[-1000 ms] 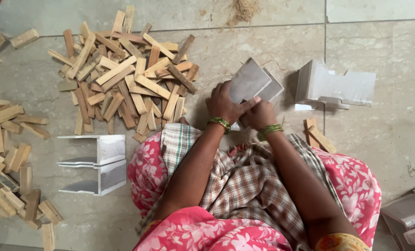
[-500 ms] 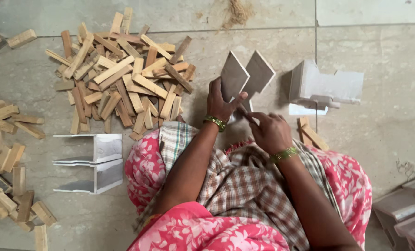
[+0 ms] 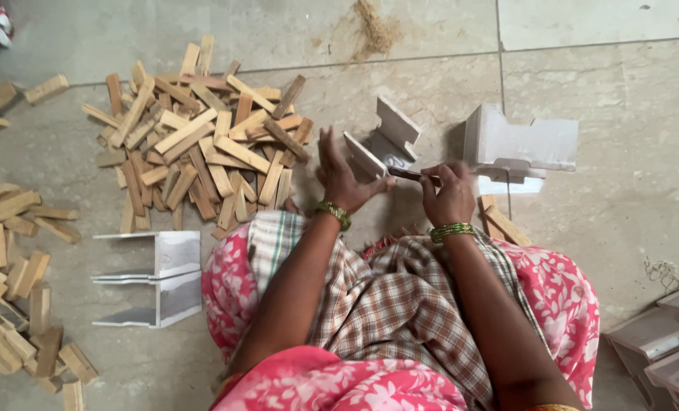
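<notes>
- Head view: the left hand (image 3: pixel 343 176) grips a small white channel-shaped piece (image 3: pixel 381 144) by its near wall, fingers and thumb curled on its edge, propping it on the stone floor (image 3: pixel 598 190) just ahead of the knees.
- The right hand (image 3: pixel 447 194) pinches a thin dark wooden strip (image 3: pixel 411 175) between thumb and fingers; the strip's tip points left into the open trough of the piece and touches it.
- Judged from this, the step in hand is fitting the strip into the trough.
- The next move calls for the left hand to keep the piece steady and tilted while the right lines the strip with the groove and presses it along.
- Left of the left hand lies a heap of wooden sticks (image 3: pixel 195 144); right of the right hand stands a bigger white bracket (image 3: pixel 522 144).
</notes>
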A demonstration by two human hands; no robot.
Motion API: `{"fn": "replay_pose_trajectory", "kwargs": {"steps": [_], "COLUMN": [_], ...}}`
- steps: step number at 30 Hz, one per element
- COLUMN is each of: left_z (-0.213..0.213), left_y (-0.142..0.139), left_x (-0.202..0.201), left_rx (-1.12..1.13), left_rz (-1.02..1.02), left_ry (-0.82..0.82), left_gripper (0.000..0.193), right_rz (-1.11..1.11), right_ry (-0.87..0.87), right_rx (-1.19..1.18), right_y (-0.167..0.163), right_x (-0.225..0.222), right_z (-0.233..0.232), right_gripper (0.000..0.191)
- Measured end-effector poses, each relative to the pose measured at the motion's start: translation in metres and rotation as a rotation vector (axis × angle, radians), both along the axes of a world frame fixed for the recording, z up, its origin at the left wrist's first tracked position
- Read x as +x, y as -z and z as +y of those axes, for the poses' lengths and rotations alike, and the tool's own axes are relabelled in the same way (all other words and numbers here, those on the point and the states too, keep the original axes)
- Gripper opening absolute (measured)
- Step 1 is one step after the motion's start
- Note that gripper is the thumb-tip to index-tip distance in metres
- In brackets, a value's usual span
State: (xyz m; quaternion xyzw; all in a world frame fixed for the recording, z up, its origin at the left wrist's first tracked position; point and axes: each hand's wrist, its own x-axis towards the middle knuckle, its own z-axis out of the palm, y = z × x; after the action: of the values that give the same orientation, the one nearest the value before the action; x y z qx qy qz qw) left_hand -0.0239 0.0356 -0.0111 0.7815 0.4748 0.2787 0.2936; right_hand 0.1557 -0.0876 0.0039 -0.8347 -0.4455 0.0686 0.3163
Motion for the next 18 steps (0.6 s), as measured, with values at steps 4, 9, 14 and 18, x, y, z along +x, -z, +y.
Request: {"fn": "replay_pose_trajectory", "kwargs": {"steps": [4, 9, 14, 18], "left_z": [0.011, 0.029, 0.029, 0.021], "left_y": [-0.032, -0.047, -0.045, -0.047], "left_x": [-0.007, -0.008, 0.005, 0.011], "left_rx": [0.155, 0.098, -0.119, -0.237], "left_rz": [0.234, 0.275, 0.037, -0.002], "left_ry": [0.056, 0.187, 0.258, 0.283], "left_gripper": [0.135, 0.12, 0.103, 0.105], "right_rz": [0.18, 0.227, 0.094, -0.065], "right_ry": [0.04, -0.13, -0.221, -0.372], "right_rx": [-0.255, -0.191, -0.42, -0.222], "right_y": [0.026, 0.036, 0.019, 0.017], "right_x": [-0.001, -0.01, -0.001, -0.006], "right_z": [0.014, 0.02, 0.019, 0.006], "right_gripper": [0.018, 0.028, 0.032, 0.028]}}
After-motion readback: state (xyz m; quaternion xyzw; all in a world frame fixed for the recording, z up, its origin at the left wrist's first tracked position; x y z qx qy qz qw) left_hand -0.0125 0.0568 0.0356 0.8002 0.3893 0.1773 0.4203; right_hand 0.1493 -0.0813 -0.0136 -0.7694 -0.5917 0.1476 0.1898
